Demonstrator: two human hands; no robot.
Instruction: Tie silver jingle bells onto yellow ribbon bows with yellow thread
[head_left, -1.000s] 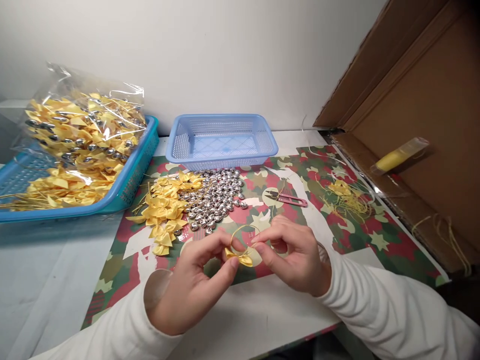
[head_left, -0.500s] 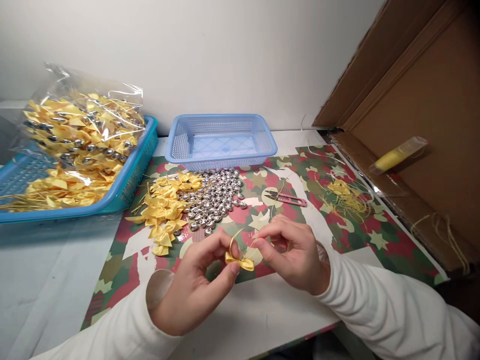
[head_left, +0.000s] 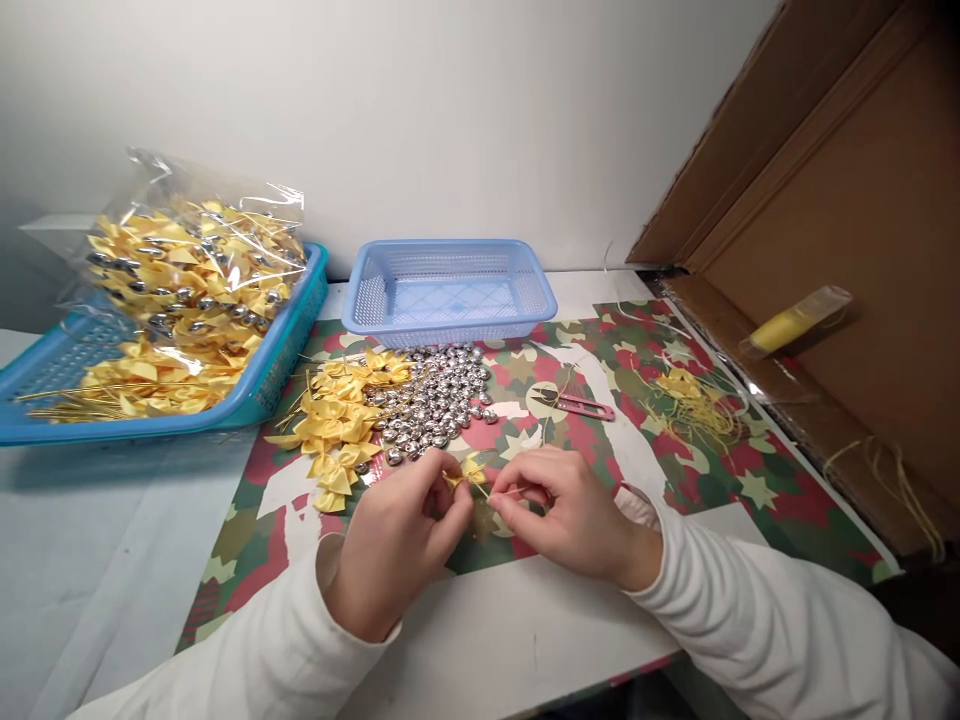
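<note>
Pinched in my left hand (head_left: 409,530) is a yellow ribbon bow (head_left: 472,469), partly hidden behind the fingers. My right hand (head_left: 566,510) is closed, thumb against forefinger, on a thin gold cord (head_left: 484,491) that runs to the bow. Both hands are above the patterned paper, a small gap apart. Just beyond the left hand lie a pile of yellow bows (head_left: 337,425) with gold stems and a heap of small silver jingle bells (head_left: 442,395). Pink-handled thread snips (head_left: 581,404) rest beyond the right hand.
A light blue basket (head_left: 450,330) stands at the back. On the left, a blue basket (head_left: 259,375) carries bows and a clear bag (head_left: 202,260) of bows with bells. Yellow thread scraps (head_left: 697,410) lie on the right, beside a cardboard wall (head_left: 817,200) with a clear tube (head_left: 799,320).
The bow has been turned and lifted slightly away from me, now more covered by the left fingers. My right hand has come down and nearer to the left, the cord between them shorter.
</note>
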